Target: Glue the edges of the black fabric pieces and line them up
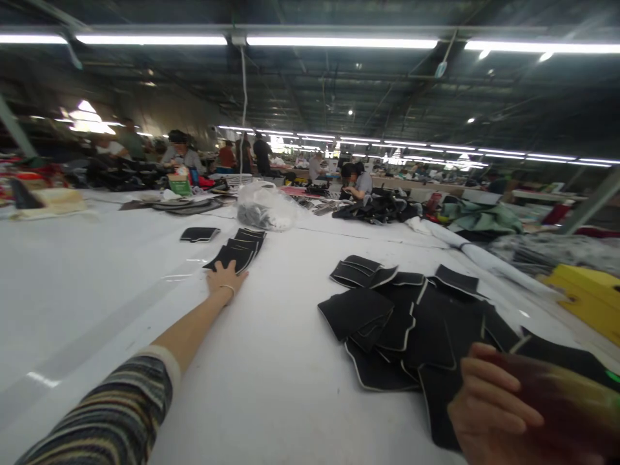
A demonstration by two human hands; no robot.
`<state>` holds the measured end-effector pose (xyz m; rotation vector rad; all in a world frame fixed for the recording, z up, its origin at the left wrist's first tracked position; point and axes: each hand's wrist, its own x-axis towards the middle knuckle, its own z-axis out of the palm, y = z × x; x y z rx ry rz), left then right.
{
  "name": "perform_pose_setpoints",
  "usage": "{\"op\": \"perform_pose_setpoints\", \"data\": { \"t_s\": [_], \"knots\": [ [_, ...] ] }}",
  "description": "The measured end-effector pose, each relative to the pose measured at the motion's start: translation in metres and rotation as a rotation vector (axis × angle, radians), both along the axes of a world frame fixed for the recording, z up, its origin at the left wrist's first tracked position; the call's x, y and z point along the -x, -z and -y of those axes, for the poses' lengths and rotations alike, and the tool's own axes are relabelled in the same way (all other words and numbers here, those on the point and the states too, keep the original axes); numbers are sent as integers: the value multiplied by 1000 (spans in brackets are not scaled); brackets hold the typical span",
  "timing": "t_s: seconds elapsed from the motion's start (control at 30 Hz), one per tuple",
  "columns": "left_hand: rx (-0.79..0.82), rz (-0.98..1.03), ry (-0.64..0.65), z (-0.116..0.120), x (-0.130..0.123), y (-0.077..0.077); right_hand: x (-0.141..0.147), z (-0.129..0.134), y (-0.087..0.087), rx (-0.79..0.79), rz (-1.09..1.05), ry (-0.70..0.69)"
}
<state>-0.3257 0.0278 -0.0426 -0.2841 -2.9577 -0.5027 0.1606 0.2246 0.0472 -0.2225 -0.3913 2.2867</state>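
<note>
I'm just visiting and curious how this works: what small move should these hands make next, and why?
Perhaps the left hand could square up the row of flat black pieces with thin pale edges: it rests on the nearest one, and they lie overlapping and staggered. The right hand seems occupied, holding a blurred dark-red object.

The black panels (429, 332) look matt, like cloth; the white tabletop (290, 361) is smooth and glossy. The bag (266, 206) is crumpled, see-through plastic; the striped sleeve (111, 407) seems knitted.

White table (281, 361); black pieces (421, 329) atop
</note>
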Motion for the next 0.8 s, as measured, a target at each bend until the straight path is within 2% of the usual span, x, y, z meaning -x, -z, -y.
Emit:
{"op": "perform_pose_setpoints", "data": {
  "t_s": [0.1,0.2,0.27,0.3,0.33,0.4,0.53,0.57,0.6,0.67,0.8],
  "knots": [
    [44,-35,-27,-8,20,4,4,13,-14,65,-98,-61],
    [45,-7,-55,-16,31,0,7,16,-18,27,-100,-36],
    [57,-20,-52,-22,19,-9,7,17,-20,-4,-109,-30],
    [62,-61,-27,-27,5,-14,7,18,-20,-16,-123,-34],
    [65,-112,26,-34,-14,-19,6,18,-21,-21,-141,-42],
    [34,-202,249,-52,-64,-24,5,21,-24,-13,-177,-58],
    [-74,-24,1014,-91,-175,-21,3,25,-27,-32,-189,-58],
    [-79,5,1114,-99,-194,-19,2,25,-27,-53,-186,-59],
    [-71,21,1173,-104,-209,-18,2,24,-27,-74,-188,-61],
    [-29,28,1211,-109,-221,-19,1,21,-25,-103,-210,-64],
    [62,-1,1278,-101,-208,-29,1,14,-19,-80,-297,-74]
  ]
}}
